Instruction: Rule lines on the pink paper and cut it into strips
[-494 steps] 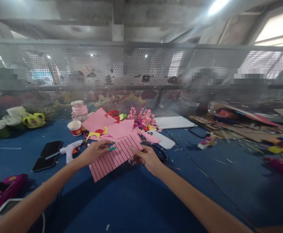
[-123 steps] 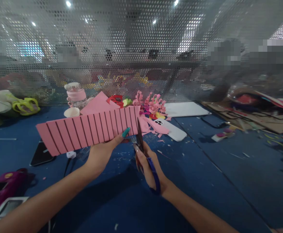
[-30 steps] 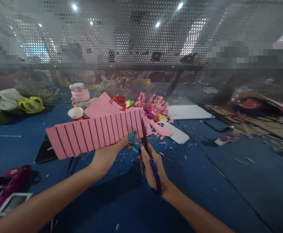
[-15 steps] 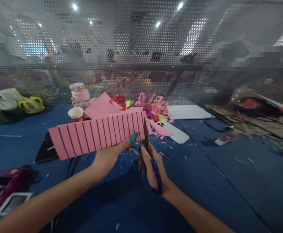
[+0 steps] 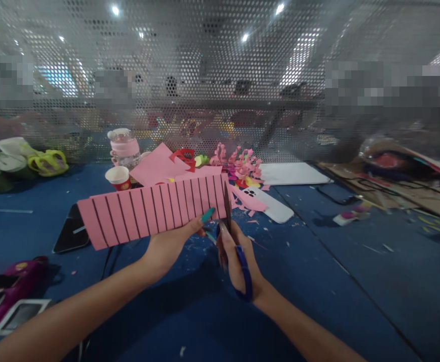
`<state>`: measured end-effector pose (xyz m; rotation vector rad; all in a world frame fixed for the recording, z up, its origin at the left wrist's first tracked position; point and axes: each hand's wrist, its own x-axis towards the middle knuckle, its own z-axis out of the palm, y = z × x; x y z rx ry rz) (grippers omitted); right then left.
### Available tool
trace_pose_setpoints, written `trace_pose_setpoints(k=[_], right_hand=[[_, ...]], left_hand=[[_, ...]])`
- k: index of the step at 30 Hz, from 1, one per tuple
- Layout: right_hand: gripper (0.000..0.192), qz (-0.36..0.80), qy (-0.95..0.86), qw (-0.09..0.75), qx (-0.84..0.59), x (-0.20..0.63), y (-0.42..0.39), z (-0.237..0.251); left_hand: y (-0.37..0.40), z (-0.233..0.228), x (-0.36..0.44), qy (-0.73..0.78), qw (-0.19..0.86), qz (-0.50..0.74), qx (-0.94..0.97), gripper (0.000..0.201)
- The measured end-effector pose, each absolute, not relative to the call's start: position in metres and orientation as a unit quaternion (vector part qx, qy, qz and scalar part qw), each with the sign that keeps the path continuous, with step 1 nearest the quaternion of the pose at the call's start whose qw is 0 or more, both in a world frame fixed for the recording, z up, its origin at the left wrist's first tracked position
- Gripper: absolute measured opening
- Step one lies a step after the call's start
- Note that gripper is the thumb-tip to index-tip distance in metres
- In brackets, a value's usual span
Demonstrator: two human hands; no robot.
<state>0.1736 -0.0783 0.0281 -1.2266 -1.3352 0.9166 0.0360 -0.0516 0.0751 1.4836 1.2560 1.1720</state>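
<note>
We note our right hand [image 5: 238,261] closed through the blue-handled scissors [image 5: 235,241], blades upright at the pink ruled sheet [image 5: 152,208]; our left hand [image 5: 171,244] pinches its lower edge, holding it aloft above the blue table [image 5: 318,281].

Sixteen seconds back the pink lined sheet [image 5: 152,211] lay flat on the blue worktop [image 5: 318,281] under both hands, with the scissors [image 5: 235,241] lying beside it; now the left hand [image 5: 167,246] holds the sheet up off the worktop by its lower edge and the right hand [image 5: 238,261] grips the scissors, blades upright at the sheet's right end. Over the last second the sheet has edged slightly rightward
</note>
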Motion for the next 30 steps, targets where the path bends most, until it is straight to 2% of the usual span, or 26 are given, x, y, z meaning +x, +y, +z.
trace_pose_setpoints(k=[10, 30], right_hand=[[0.03, 0.364, -0.57, 0.525, -0.516, 0.1741, -0.0779, 0.0282], [0.037, 0.406, -0.541, 0.524, -0.517, 0.173, -0.0772, 0.0242]], left_hand=[[-0.051, 0.0772, 0.0381, 0.51, 0.426, 0.472, 0.58, 0.036], [-0.052, 0.0707, 0.0369, 0.498, 0.439, 0.468, 0.584, 0.031]])
